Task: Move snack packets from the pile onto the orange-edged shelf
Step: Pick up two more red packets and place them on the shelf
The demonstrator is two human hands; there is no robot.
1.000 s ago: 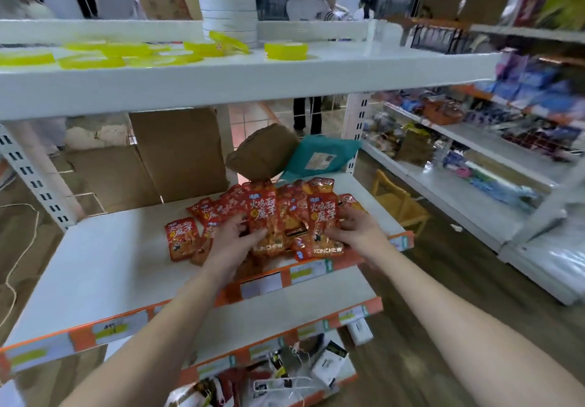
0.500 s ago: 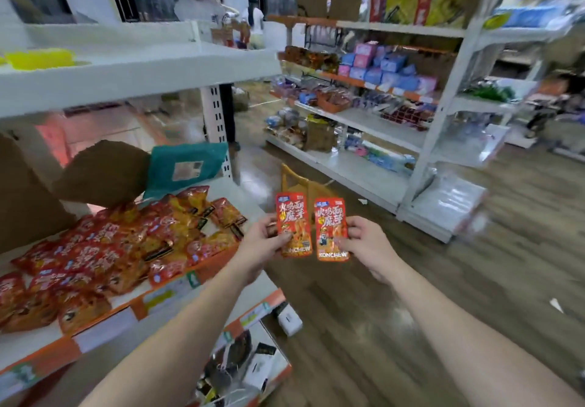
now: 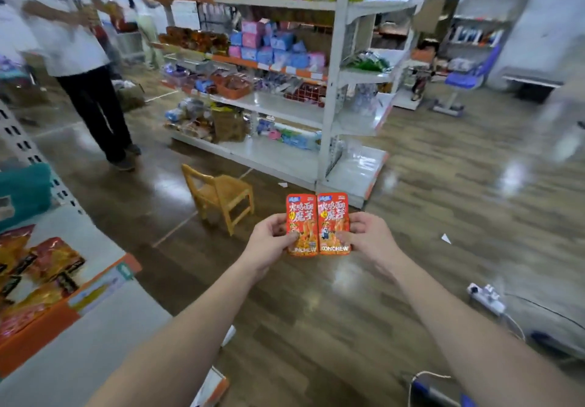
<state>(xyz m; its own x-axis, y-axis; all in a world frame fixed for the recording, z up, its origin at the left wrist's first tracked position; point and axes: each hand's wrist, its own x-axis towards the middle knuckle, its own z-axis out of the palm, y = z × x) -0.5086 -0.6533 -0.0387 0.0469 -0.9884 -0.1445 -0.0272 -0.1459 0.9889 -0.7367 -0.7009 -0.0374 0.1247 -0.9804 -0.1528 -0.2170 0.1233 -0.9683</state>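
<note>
Two red snack packets hang side by side in front of me over the wooden floor. My left hand [image 3: 272, 242] pinches the left packet [image 3: 302, 216] by its lower left edge. My right hand [image 3: 364, 235] pinches the right packet [image 3: 334, 213] by its lower right edge. The pile of red packets [image 3: 34, 273] lies on a white shelf [image 3: 95, 239] at the far left, behind an orange-edged front strip [image 3: 104, 283]. A second stocked rack across the aisle carries an orange-edged shelf [image 3: 275, 69].
A small wooden chair [image 3: 221, 194] stands on the floor just beyond the packets. A person in a white top and dark trousers [image 3: 91, 102] stands at the upper left. A white power strip [image 3: 484, 297] with cables lies on the floor at the right.
Both hands lifted one packet each off the pile. The view has swung right, away from the pile shelf towards the aisle and the rack opposite. The packets now sit closer together.
</note>
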